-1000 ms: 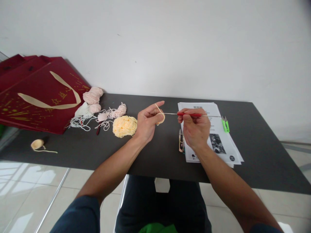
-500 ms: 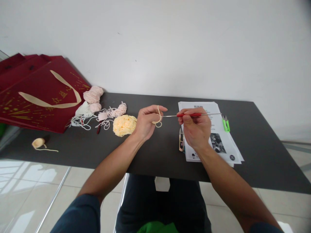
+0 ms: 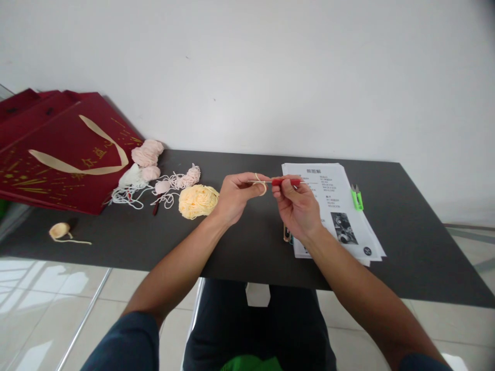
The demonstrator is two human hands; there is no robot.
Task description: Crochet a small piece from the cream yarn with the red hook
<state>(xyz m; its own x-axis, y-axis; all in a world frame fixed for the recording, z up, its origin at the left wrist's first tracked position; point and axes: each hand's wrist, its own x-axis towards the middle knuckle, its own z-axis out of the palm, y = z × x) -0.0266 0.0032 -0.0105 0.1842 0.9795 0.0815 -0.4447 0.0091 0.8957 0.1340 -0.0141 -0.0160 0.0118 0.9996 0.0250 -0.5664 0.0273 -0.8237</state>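
Pinched in my right hand [image 3: 299, 208] is a crochet hook [image 3: 285, 182] with a red grip and thin metal ends. Its left end reaches across to my left hand [image 3: 237, 198], which is closed on a strand of pale yellow yarn [image 3: 264, 188]. The yarn loops around the left fingertips, close to the hook's shaft. Whether the hook's tip sits inside the loop is too small to tell. Just left of my left hand lies a ball of yellow yarn [image 3: 198, 201] on the dark table [image 3: 247, 252].
Printed sheets [image 3: 327, 206] lie under and beyond my right hand, with green thread snips [image 3: 357, 197] on their right edge. Pink yarn balls [image 3: 148, 153] and white yarn [image 3: 131, 178] rest near dark red bags [image 3: 65, 154]. A small cream crocheted piece [image 3: 60, 230] lies far left.
My right hand has moved left with the hook, bringing its grip close to my left fingers. The yarn loop at my left fingertips now hangs less low.
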